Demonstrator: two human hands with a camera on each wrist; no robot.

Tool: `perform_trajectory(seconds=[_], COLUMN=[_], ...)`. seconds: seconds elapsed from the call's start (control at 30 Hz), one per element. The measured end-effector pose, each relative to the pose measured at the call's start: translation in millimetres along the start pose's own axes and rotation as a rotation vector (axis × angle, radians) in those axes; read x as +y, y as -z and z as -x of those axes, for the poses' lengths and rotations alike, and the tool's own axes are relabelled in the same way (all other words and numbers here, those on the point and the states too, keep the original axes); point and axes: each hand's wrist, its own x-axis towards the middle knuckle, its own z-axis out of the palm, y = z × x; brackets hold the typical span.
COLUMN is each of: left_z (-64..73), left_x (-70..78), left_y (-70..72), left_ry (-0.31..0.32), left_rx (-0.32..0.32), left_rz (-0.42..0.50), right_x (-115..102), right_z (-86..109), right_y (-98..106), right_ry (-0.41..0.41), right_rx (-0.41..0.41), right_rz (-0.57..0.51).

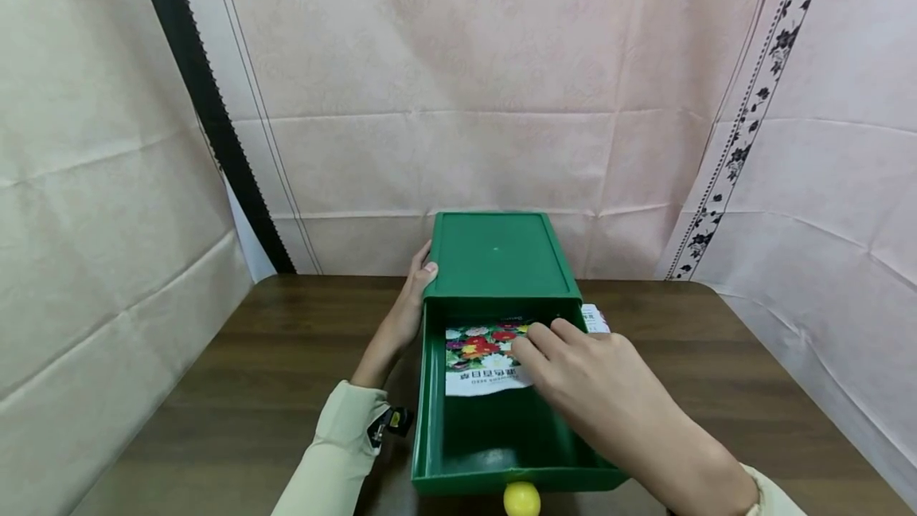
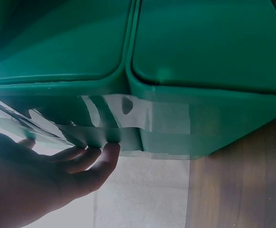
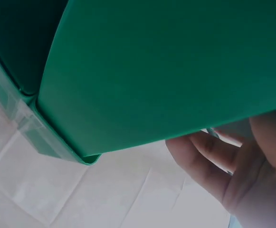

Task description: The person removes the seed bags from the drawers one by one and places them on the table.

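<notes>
A green drawer box [image 1: 501, 253] lies on the table with its green drawer [image 1: 494, 478] pulled out towards me. On the drawer's front is a yellow knob [image 1: 521, 498]. My left hand [image 1: 410, 305] rests against the left side of the box; in the left wrist view its fingers [image 2: 110, 152] touch the taped green wall. Inside the drawer is a seed packet [image 1: 476, 377] with printed flowers. My right hand [image 1: 598, 377] reaches over the drawer's right wall and pinches the packet's right edge, fingertips partly hidden. In the right wrist view its fingers [image 3: 199, 161] are curled beside the green wall.
Another printed packet [image 1: 595, 318] shows partly behind the drawer's right wall. The brown wooden table [image 1: 236, 412] reaches out on both sides. Pale cloth [image 1: 501, 86] hangs behind the table and at its sides. Clear tape [image 2: 166, 118] wraps the box's side.
</notes>
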Motion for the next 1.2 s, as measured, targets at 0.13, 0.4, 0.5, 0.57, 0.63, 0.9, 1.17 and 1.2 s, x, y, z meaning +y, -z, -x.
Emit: perform_trajectory(seconds=[0.13, 0.4, 0.5, 0.57, 0.63, 0.9, 1.17, 1.2], left_z=[0.2, 0.4, 0.4, 0.4, 0.3, 0.4, -0.7, -0.9], left_x=[-0.7, -1.6, -1.5, -1.8, -2.1, -2.1, -3.0, -3.0], left_y=[1.0, 1.8, 1.1, 0.5, -0.3, -1.4, -0.4, -0.5], left_ry=[0.0, -0.001, -0.003, -0.004, -0.004, -0.009, -0.008, -0.009], left_rx=[0.004, -0.007, -0.004, -0.005, -0.007, -0.007, -0.003, -0.003], left_rz=[0.014, 0.006, 0.01, 0.009, 0.008, 0.009, 0.012, 0.015], right_x=[4, 9, 9, 10, 10, 11, 11, 10], right_z=[-0.9, 2.9, 5.8, 8.1, 10.5, 19.9, 28.7, 29.7], right_y=[-1, -5, -6, -7, -8, -13, -11, -9], right_ry=[-0.014, 0.004, 0.029, 0.043, 0.047, 0.055, 0.08, 0.083], right_rx=[-0.001, 0.007, 0.032, 0.062, 0.094, 0.231, 0.316, 0.329], right_rz=[-0.028, -0.108, -0.113, -0.117, -0.124, -0.15, -0.126, -0.119])
